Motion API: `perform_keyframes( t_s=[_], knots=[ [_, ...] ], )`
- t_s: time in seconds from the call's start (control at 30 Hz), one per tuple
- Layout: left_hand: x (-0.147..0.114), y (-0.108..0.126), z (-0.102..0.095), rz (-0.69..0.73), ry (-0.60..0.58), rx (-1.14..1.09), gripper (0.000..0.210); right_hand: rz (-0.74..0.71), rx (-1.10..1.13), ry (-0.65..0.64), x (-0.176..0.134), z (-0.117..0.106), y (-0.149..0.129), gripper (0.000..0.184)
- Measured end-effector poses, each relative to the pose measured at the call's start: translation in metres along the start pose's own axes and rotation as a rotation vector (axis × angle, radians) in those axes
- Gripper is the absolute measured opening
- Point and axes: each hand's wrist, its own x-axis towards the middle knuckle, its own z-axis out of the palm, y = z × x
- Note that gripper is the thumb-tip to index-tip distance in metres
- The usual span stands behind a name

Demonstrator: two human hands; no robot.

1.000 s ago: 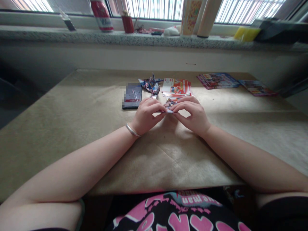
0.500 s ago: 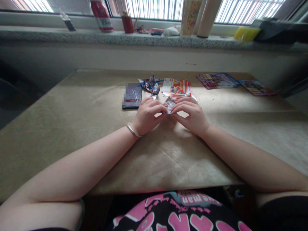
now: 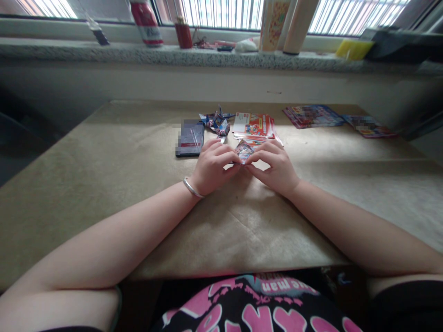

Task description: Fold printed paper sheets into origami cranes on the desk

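Note:
My left hand [image 3: 215, 166] pinches the near edge of a small folded printed card [image 3: 244, 149] between thumb and fingertips. On the opposite side my right hand [image 3: 275, 163] pinches the same edge, its fingertips almost meeting those of the left. The card shows a many-coloured print and narrows to a point at its far end; both hands cover part of it. Just beyond it lies a pile of red and white printed cards [image 3: 254, 125]. Blue pointed pieces of folded or crumpled printed paper [image 3: 217, 122] rest behind my left hand.
A dark phone [image 3: 191, 138] lies left of the blue pieces. Two groups of colourful cards [image 3: 313, 116] [image 3: 370, 126] are at the table's far right. A red can [image 3: 147, 23], a red lighter-like object [image 3: 183, 33] and a yellow item [image 3: 355, 49] stand along the stone windowsill [image 3: 214, 59].
Both hands keep their pinch on the card. My right hand has shifted slightly left, bringing its fingertips closer to the left hand's. The other things have stayed in place.

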Motion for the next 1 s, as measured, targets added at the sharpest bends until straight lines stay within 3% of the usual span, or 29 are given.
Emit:
perform_keyframes(
  t_s=[0.23, 1.0],
  knots=[
    [-0.0003, 0.0007, -0.0008, -0.011, -0.047, 0.05, 0.013, 0.005, 0.003, -0.025, 0.0007, -0.0004, -0.0009, 0.006],
    [0.0, -0.0008, 0.0003, -0.021, 0.0, -0.005, 0.016, 0.061, -0.042, -0.053, -0.0009, 0.0014, 0.0042, 0.007]
  ],
)
